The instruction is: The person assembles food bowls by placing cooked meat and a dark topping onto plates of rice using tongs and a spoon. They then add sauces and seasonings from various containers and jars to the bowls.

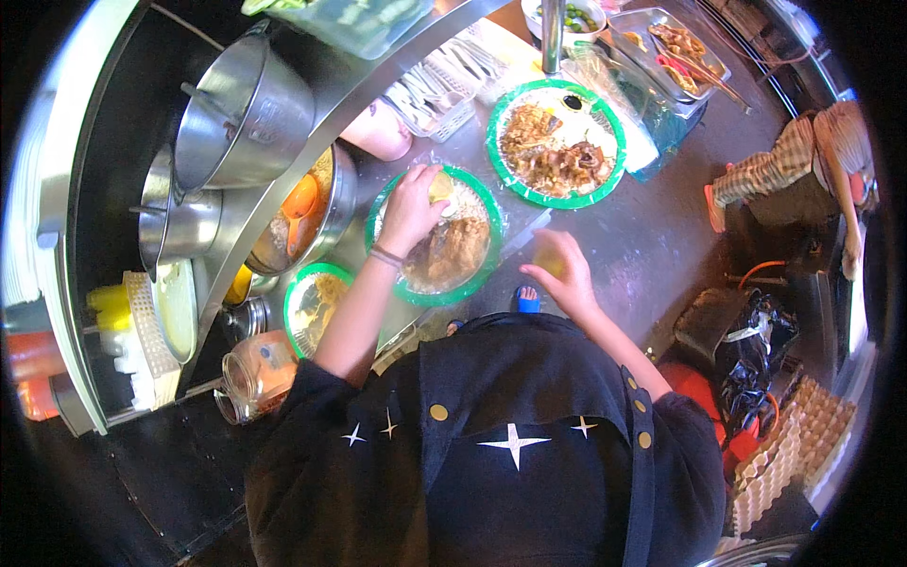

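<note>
Evidently, two hands work at a green-rimmed plate of food near the middle of the frame.
The left hand, fingers curled and only slightly parted, pinches a small yellowish piece above the plate's upper part; whether the piece touches the food is hard to tell. The right hand, right of center, is blurred and half open, thumb and fingers apart, with a yellowish-green smear between them; whether it grips anything cannot be made out. The plate lies beneath the left hand and to the left of the right hand, which is clear of its rim. Rice and a brown topping show on it. A second filled plate sits near, toward the upper right.
</note>
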